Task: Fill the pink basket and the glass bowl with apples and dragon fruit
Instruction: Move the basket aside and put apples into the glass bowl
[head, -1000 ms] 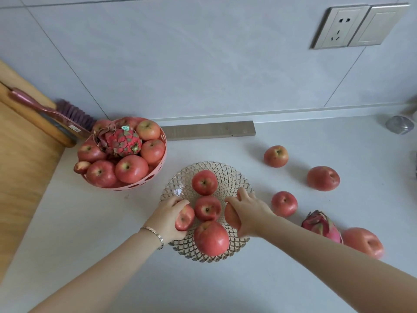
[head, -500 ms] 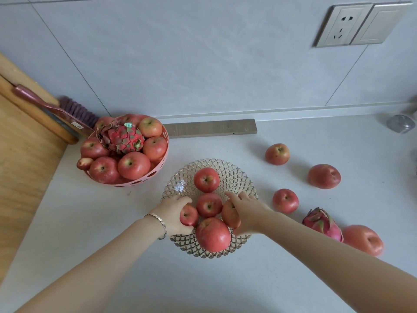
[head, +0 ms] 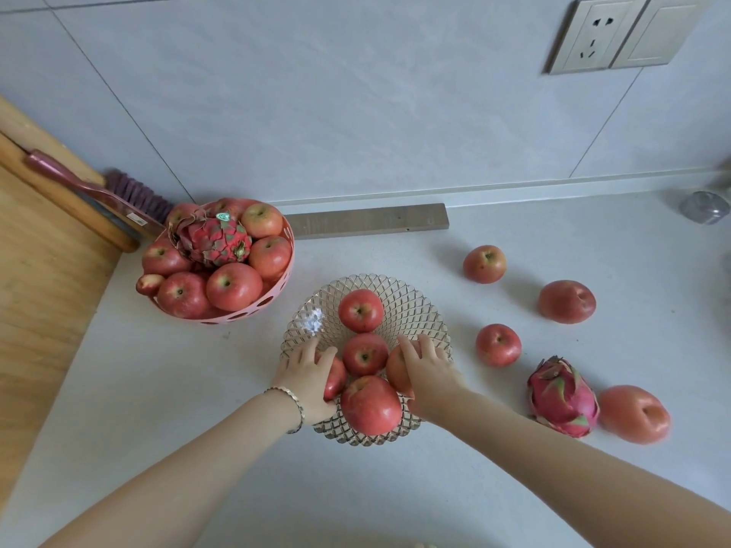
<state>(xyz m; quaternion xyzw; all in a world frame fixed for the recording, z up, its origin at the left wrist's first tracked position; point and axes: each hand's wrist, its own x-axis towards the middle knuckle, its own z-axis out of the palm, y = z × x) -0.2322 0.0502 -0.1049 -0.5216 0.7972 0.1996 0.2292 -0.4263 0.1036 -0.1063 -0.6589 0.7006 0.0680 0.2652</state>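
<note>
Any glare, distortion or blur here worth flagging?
Head view: a white glint sits on the far-left wall of the glass bowl. The wide-angle lens skews the wall socket. The loose apples cast soft shadows. There is no obvious motion blur on the left hand or right hand.

A wall (head: 356, 92) of large pale grey tiles with thin dark joints fills the upper view. High on its right sits a silver-framed power socket (head: 593, 33), touching a blank switch plate (head: 664, 31) beside it. Below runs a pale, lightly speckled tabletop (head: 356, 488) in soft, even light. A flat grey bar (head: 368, 220) lies along the wall's foot. At the left is a wooden surface (head: 39, 290), with a pink-handled brush (head: 91, 187) resting against it.
</note>
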